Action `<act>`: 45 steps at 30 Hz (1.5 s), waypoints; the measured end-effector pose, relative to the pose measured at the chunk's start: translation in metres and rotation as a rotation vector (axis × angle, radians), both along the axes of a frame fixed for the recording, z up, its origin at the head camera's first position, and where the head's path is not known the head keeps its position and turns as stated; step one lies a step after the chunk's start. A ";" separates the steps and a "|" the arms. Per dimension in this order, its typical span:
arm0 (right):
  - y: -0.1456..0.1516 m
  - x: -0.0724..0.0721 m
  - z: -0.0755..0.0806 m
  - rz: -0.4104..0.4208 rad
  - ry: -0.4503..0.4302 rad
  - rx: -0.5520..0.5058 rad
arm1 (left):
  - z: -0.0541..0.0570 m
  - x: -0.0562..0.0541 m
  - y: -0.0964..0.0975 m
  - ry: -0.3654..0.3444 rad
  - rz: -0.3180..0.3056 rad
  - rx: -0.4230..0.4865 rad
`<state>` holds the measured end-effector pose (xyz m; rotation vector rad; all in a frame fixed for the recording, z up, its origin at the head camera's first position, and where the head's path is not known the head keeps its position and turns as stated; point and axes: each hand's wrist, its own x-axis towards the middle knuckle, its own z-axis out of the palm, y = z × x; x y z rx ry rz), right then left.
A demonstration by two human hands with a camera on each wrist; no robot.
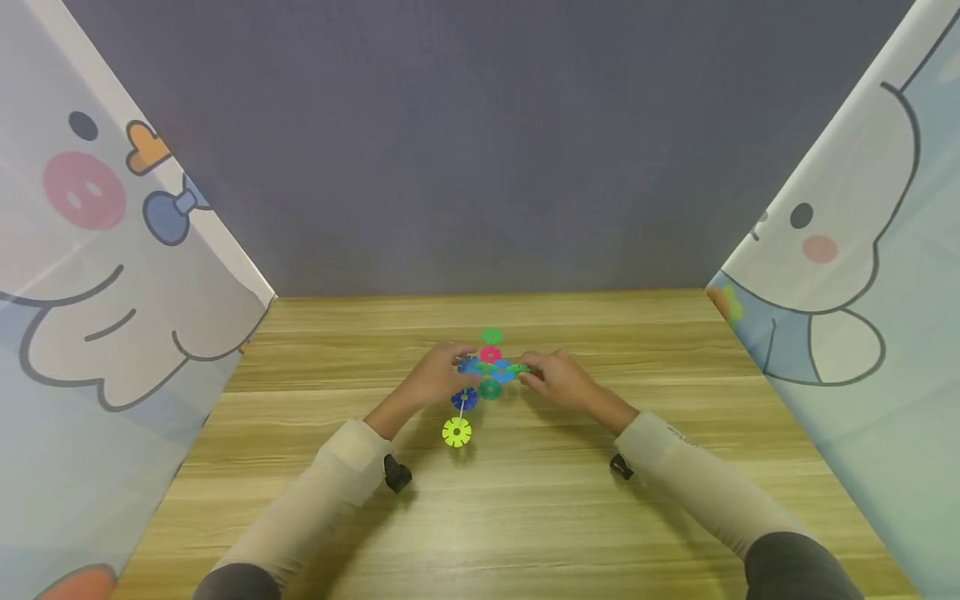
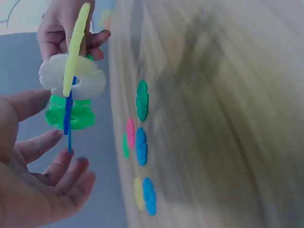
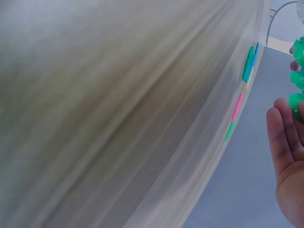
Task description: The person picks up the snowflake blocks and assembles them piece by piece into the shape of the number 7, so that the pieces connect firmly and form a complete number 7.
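Both hands hold a chain of interlocking plastic snowflake discs above the table. My left hand (image 1: 442, 373) holds the chain's left side, with thumb and fingers bent around it. From there hang a dark blue disc (image 1: 464, 398), a white disc (image 2: 90, 80) seen edge-on in the head view, and a yellow disc (image 1: 457, 432) at the near end. Across from it, my right hand (image 1: 562, 382) pinches a green disc (image 1: 518, 368) at the chain's right end. Fingers partly hide the joints, and which disc the left fingertips touch is unclear.
Loose discs lie flat on the wooden table (image 1: 570, 517) under and beyond the hands: a green disc (image 1: 491, 336), a pink disc (image 1: 491, 355), a darker green disc (image 1: 490, 389), blue discs (image 2: 141, 146) and a yellow disc (image 2: 138, 194). A grey panel (image 1: 480, 150) stands behind.
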<state>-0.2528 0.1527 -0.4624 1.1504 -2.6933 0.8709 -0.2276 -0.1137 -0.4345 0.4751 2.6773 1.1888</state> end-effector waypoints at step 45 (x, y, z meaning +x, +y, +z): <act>-0.010 -0.009 0.000 0.039 -0.112 0.135 | -0.005 0.019 0.001 0.281 -0.155 -0.391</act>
